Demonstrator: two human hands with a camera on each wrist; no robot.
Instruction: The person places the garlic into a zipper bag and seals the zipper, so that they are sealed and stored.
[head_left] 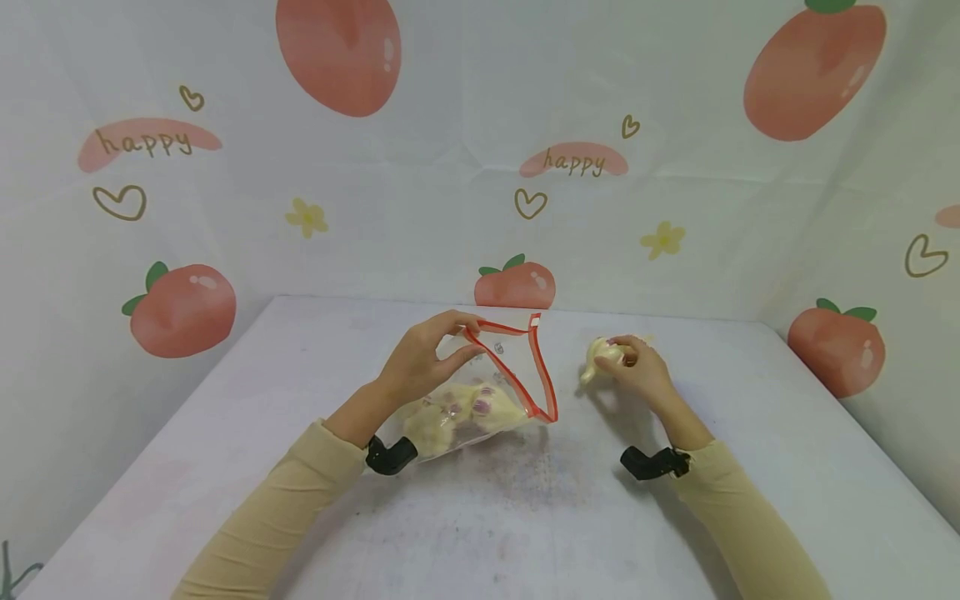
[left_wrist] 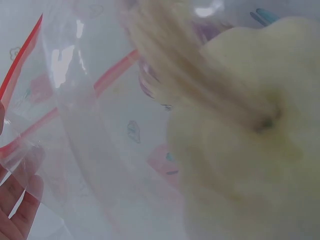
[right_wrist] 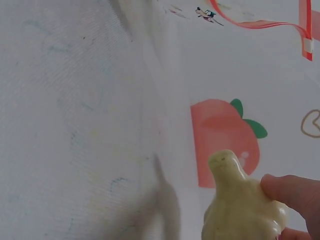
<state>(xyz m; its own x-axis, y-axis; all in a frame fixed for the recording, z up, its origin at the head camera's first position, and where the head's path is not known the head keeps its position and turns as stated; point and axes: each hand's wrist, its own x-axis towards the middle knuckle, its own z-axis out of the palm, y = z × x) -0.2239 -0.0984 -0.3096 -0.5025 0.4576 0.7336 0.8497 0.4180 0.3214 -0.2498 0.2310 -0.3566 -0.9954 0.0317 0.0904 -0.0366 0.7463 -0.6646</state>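
Right now your left hand [head_left: 420, 358] pinches the red-edged mouth of a clear bag [head_left: 534, 411], which gapes toward the right. Garlic bulbs [head_left: 450, 417] lie inside, and in your left wrist view one of them fills the right side and hides much of what is behind it. Your right hand [head_left: 645, 371] pinches another bulb [head_left: 596, 354] between thumb and fingers, just right of the bag and apart from it, its stalk slanting down and left in the head view. The bag's near red edge stands between your left thumb and the opening's lower corner. The black device [head_left: 392, 455] on your left wrist covers part of the bag's lower end. Behind the white table [head_left: 450, 542] hangs a backdrop [head_left: 420, 217] with printed fruit, hearts and flowers.
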